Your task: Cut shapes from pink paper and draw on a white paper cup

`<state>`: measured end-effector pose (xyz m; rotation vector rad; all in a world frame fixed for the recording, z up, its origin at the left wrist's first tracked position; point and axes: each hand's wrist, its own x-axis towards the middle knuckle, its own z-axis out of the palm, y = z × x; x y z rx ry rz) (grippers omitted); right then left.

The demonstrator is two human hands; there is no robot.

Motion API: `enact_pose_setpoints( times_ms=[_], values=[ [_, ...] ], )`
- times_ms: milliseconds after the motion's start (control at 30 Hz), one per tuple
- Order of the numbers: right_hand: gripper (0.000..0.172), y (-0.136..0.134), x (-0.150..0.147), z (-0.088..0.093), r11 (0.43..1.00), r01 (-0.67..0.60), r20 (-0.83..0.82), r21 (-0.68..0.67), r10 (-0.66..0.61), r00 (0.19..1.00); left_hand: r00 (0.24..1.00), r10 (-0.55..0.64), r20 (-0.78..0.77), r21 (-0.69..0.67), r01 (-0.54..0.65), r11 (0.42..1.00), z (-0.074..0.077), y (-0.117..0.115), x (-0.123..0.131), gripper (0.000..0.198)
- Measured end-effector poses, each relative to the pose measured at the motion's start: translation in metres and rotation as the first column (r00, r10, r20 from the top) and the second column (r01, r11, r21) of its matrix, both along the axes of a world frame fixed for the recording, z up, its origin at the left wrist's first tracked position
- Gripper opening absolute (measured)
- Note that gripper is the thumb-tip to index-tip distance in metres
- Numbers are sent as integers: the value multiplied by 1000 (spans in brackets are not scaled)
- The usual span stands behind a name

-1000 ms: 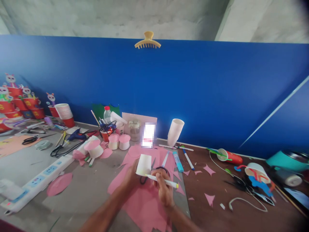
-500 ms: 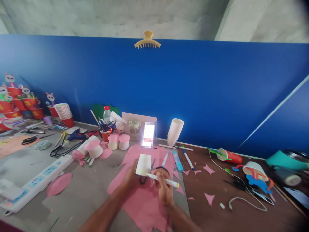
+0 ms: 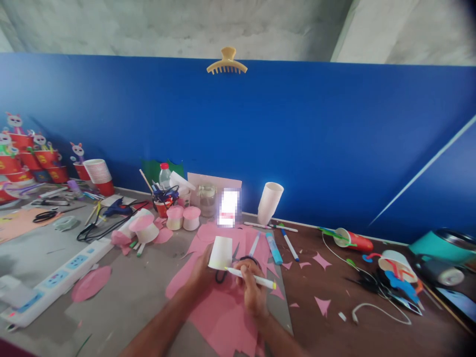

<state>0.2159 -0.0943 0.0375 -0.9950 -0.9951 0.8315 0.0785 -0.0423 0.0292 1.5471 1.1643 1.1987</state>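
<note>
A white paper cup (image 3: 221,252) stands upside down in the grip of my left hand (image 3: 202,271), whose fingers are mostly hidden behind it. Faint yellow colouring runs along the cup's lower edge. My right hand (image 3: 253,287) pinches a white marker (image 3: 256,279) with a yellow end, its tip at or very close to the cup's lower right edge. Beneath both hands lie sheets of pink paper (image 3: 219,317). Scissors (image 3: 220,276) with dark handles rest on the paper, partly covered by the cup and my right hand.
Left of the paper are cups with pink tops (image 3: 191,219), a power strip (image 3: 63,280) and a glue gun (image 3: 118,208). Behind stand a glass jar (image 3: 207,201) and a stack of white cups (image 3: 270,203). Markers (image 3: 290,245), pink scraps (image 3: 323,306) and a cable (image 3: 383,310) lie right.
The cup in my left hand has shifted very slightly left and up. The marker stays by its lower edge. At the far right, the lying cup with coloured pieces looks slightly shifted.
</note>
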Motion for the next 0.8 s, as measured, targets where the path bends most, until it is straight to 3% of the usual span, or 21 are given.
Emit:
enact_pose_setpoints(
  times_ms=[200, 300, 467, 700, 800],
  values=[
    [53, 6, 4, 3, 992, 121, -13, -20, -122, 992, 999, -39, 30, -33, 40, 999, 14, -5, 3, 8],
    [55, 6, 4, -3, 996, 82, -24, -24, -83, 996, 998, -52, 17, -25, 53, 998, 18, -6, 3, 8],
    [52, 4, 3, -8, 999, -5, -49, -40, 3, 999, 999, 25, 31, 20, -26, 999, 12, 0, 0, 6],
    [47, 11, 3, 0, 988, 156, -74, 2, -155, 985, 990, -78, 116, -65, 86, 994, 19, -9, 4, 7],
    [40, 12, 2, -4, 981, 195, -5, 26, -194, 981, 983, -104, 150, -71, 115, 991, 21, -10, 4, 6]
  ],
)
